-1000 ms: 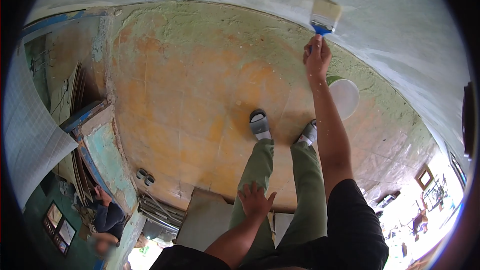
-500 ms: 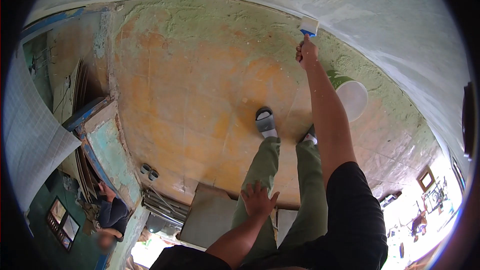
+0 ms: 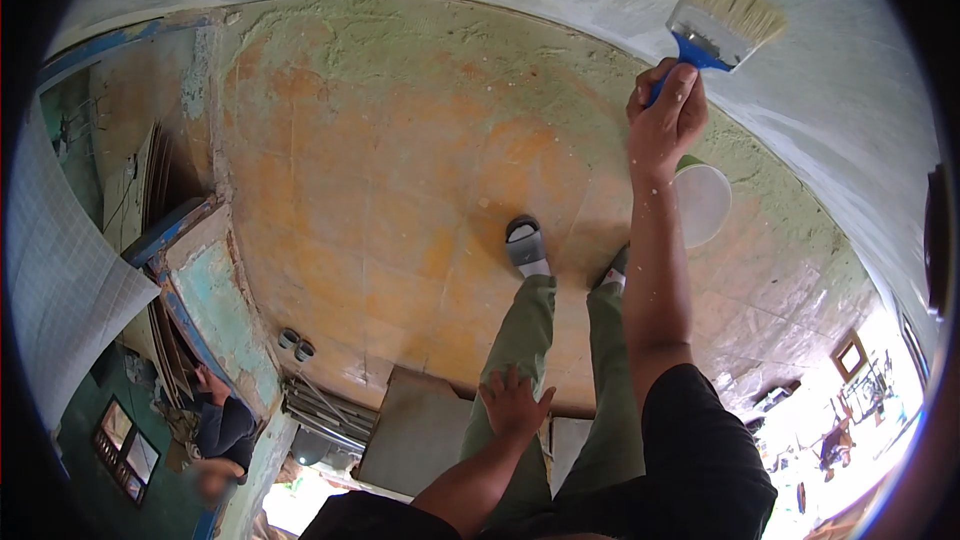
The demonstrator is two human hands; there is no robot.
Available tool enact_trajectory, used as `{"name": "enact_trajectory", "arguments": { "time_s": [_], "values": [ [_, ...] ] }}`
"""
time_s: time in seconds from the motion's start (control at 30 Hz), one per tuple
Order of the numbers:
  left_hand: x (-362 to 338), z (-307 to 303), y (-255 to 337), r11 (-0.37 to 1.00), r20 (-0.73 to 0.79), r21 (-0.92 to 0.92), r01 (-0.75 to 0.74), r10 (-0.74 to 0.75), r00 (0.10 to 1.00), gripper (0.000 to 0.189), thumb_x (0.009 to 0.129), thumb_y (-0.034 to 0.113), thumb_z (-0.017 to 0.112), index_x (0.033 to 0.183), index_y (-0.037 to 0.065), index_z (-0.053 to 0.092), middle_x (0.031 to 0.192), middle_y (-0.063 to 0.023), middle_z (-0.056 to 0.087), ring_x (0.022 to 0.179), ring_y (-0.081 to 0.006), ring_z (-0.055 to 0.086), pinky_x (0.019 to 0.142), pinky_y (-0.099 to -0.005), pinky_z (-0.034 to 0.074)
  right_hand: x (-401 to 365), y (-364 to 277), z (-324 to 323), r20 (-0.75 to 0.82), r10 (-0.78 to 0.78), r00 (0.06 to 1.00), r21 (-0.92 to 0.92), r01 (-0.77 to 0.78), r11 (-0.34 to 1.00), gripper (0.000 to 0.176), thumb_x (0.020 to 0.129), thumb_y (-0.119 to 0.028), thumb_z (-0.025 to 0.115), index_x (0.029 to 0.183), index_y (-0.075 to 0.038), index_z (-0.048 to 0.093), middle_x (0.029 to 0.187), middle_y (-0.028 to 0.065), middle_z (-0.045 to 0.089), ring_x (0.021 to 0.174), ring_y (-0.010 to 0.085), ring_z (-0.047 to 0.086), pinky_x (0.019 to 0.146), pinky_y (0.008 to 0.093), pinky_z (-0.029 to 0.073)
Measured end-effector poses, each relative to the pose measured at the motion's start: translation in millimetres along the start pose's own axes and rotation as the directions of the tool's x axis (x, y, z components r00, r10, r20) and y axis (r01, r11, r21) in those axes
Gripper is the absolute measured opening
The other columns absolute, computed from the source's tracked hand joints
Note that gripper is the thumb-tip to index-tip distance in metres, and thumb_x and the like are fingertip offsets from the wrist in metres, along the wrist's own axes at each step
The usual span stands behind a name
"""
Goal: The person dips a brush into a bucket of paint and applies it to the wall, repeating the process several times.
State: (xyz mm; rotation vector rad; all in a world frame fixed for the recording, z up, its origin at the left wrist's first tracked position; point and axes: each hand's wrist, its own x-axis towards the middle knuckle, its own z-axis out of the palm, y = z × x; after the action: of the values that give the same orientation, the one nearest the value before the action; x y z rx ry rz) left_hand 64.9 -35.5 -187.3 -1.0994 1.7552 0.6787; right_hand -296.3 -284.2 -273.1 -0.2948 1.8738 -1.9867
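Observation:
A wide paintbrush (image 3: 722, 18) with a blue handle, metal ferrule and pale bristles is gripped by my right hand (image 3: 668, 108). Its bristles point up and away, overlapping the grey-white wall (image 3: 560, 0) in this view. Small white specks dot my right hand and forearm. Just below that hand, partly behind the forearm, a bucket (image 3: 704, 205) with a pale round top and a green side stands on the floor. My left hand (image 3: 516, 406) rests with fingers spread on my green-trousered thigh (image 3: 522, 335).
The worn orange and green floor (image 3: 370, 170) meets the wall in a curve. Grey boards (image 3: 415, 435) and metal tubes (image 3: 325, 410) lie near my legs. A pair of sandals (image 3: 297, 344) sits at the left. Beyond a low partition (image 3: 225, 305), another person (image 3: 222, 430) is beside stacked panels.
My right hand has come up from the floor's edge with the paintbrush, which now appears larger and nearer against the wall. My left hand stays on the thigh.

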Motion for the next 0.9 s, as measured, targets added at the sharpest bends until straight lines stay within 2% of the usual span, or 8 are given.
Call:
{"name": "enact_trajectory", "arguments": {
  "time_s": [0.03, 0.07, 0.17, 0.27, 0.37, 0.67, 0.77, 0.9],
  "values": [
    [0.1, -1.3, 1.1, 1.000, 0.014, 0.004, 0.003, -0.003, 1.000, 0.061, 0.085, 0.063, 0.055, 0.115, 0.011, 0.067, 0.145, -0.0086, 0.045, 0.136, -0.0366, 0.033, 0.109, -0.0641, 0.021, 3.6, 0.5, -1.0, -0.005, -0.054, 0.999, -0.019, 0.054, 0.998, 0.040, 0.104, -0.039, 0.042, 0.079, -0.007, 0.049, 0.061, -0.0010, 0.046, 0.050, 0.0051, 0.038, 0.045, 0.0215, 0.031],
    [-0.5, -1.6, 2.6, 1.000, 0.028, 0.007, 0.004, -0.004, 1.000, 0.061, 0.085, 0.062, 0.055, 0.116, 0.011, 0.067, 0.145, -0.0087, 0.045, 0.136, -0.0366, 0.032, 0.110, -0.0641, 0.021, 12.3, 9.1, -2.1, -0.017, 0.040, 0.999, -0.028, -0.040, 0.999, 0.042, 0.103, -0.040, 0.043, 0.079, -0.007, 0.049, 0.060, 0.0000, 0.046, 0.053, 0.0056, 0.039, 0.046, 0.0222, 0.031],
    [-0.6, 0.9, 5.1, 1.000, 0.038, -0.002, 0.016, -0.016, 0.999, 0.060, 0.085, 0.062, 0.056, 0.115, 0.011, 0.067, 0.145, -0.0090, 0.045, 0.136, -0.0366, 0.033, 0.110, -0.0642, 0.021, 27.7, 96.7, -17.6, -0.064, -0.015, 0.998, -0.325, -0.006, 0.946, 0.044, 0.102, -0.042, 0.045, 0.078, -0.006, 0.050, 0.060, 0.0011, 0.045, 0.049, 0.0074, 0.039, 0.043, 0.0254, 0.031],
    [-2.2, 1.8, 5.4, 1.000, 0.007, 0.014, 0.005, -0.005, 1.000, 0.062, 0.086, 0.064, 0.052, 0.114, 0.010, 0.067, 0.146, -0.0074, 0.043, 0.135, -0.0361, 0.033, 0.109, -0.0644, 0.023, 15.9, 146.9, -33.8, -0.058, 0.548, 0.834, -0.293, -0.539, 0.790, 0.045, 0.101, -0.043, 0.046, 0.076, -0.006, 0.048, 0.058, 0.0017, 0.044, 0.043, 0.0101, 0.038, 0.040, 0.0282, 0.030],
    [-2.6, 3.8, 6.3, 1.000, 0.011, 0.018, 0.003, -0.003, 1.000, 0.062, 0.086, 0.063, 0.052, 0.115, 0.010, 0.067, 0.145, -0.0074, 0.044, 0.135, -0.0360, 0.033, 0.108, -0.0645, 0.023, 17.9, 155.0, -40.9, -0.129, 0.807, 0.577, -0.128, -0.816, 0.563, 0.041, 0.100, -0.047, 0.047, 0.079, -0.011, 0.046, 0.057, -0.0003, 0.042, 0.039, 0.0104, 0.033, 0.035, 0.0277, 0.026],
    [-4.1, 7.3, 13.4, 1.000, 0.006, 0.016, 0.016, -0.016, 1.000, 0.060, 0.084, 0.062, 0.056, 0.114, 0.012, 0.068, 0.146, -0.0094, 0.043, 0.137, -0.0369, 0.032, 0.109, -0.0641, 0.021, -6.9, 0.8, -3.0, 0.144, 0.488, 0.861, 0.002, -0.493, 0.870, 0.038, 0.104, -0.041, 0.042, 0.082, -0.010, 0.046, 0.060, -0.0013, 0.042, 0.041, 0.0066, 0.035, 0.036, 0.0236, 0.025],
    [-3.3, 9.8, 13.7, 0.999, 0.027, 0.033, 0.022, -0.022, 0.999, 0.061, 0.084, 0.063, 0.056, 0.116, 0.013, 0.067, 0.146, -0.0089, 0.043, 0.137, -0.0365, 0.032, 0.110, -0.0644, 0.021, -17.9, -18.8, -0.5, 0.097, 0.216, 0.971, -0.049, -0.213, 0.976, 0.037, 0.104, -0.039, 0.042, 0.083, -0.009, 0.046, 0.062, -0.0011, 0.043, 0.044, 0.0047, 0.037, 0.038, 0.0218, 0.027],
    [-3.9, 11.1, 15.4, 0.999, 0.025, 0.034, 0.024, -0.025, 0.999, 0.061, 0.084, 0.063, 0.056, 0.116, 0.013, 0.067, 0.146, -0.0083, 0.043, 0.137, -0.0360, 0.032, 0.109, -0.0649, 0.021, -10.0, -11.2, -13.7, -0.055, -0.039, 0.998, -0.074, 0.035, 0.997, 0.034, 0.104, -0.036, 0.042, 0.084, -0.010, 0.047, 0.063, -0.0006, 0.044, 0.049, 0.0041, 0.039, 0.041, 0.0204, 0.030]
  ]
}}
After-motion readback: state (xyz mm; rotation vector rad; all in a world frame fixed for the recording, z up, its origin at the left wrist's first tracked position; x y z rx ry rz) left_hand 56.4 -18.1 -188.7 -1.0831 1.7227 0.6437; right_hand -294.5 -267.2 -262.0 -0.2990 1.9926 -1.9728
